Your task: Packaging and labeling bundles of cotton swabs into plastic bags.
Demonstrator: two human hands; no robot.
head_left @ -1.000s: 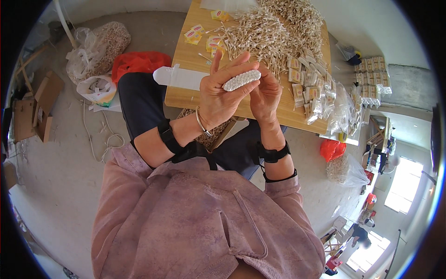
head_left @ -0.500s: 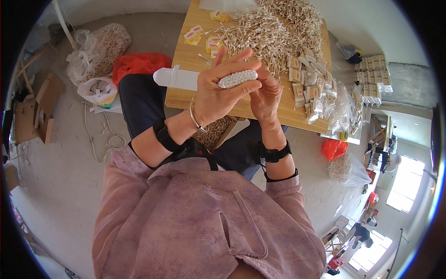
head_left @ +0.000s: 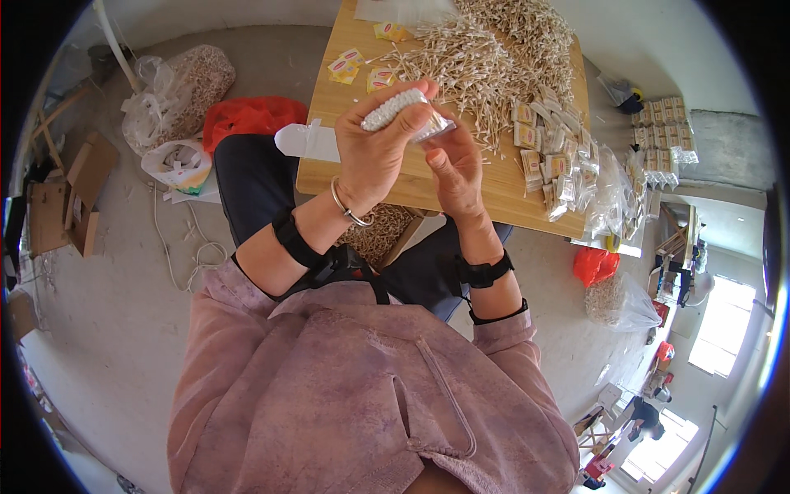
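Observation:
A bundle of cotton swabs (head_left: 396,109) sits in my left hand (head_left: 366,160), its packed white tips facing up toward me. The left fingers and thumb wrap around it. Clear plastic film (head_left: 436,128) covers the end away from the tips. At that end is my right hand (head_left: 457,169), with its fingers curved against the film and its thumb standing off a little. Part of the right fingers is hidden behind the bundle. Just left of my left wrist, a white card-like strip with a tab (head_left: 309,142) lies on the table edge.
On the wooden table (head_left: 337,99) lie a big heap of loose swabs (head_left: 473,70), yellow printed cards (head_left: 346,66) and filled swab packs (head_left: 555,148). A box of swabs (head_left: 380,235) is below the edge. A red bag (head_left: 251,115) and white bag (head_left: 179,165) stand left.
The bundle has tilted and moved slightly left, showing its film-covered end. My right hand has shifted down and its thumb has come away from the bundle. The left fingers have curled in.

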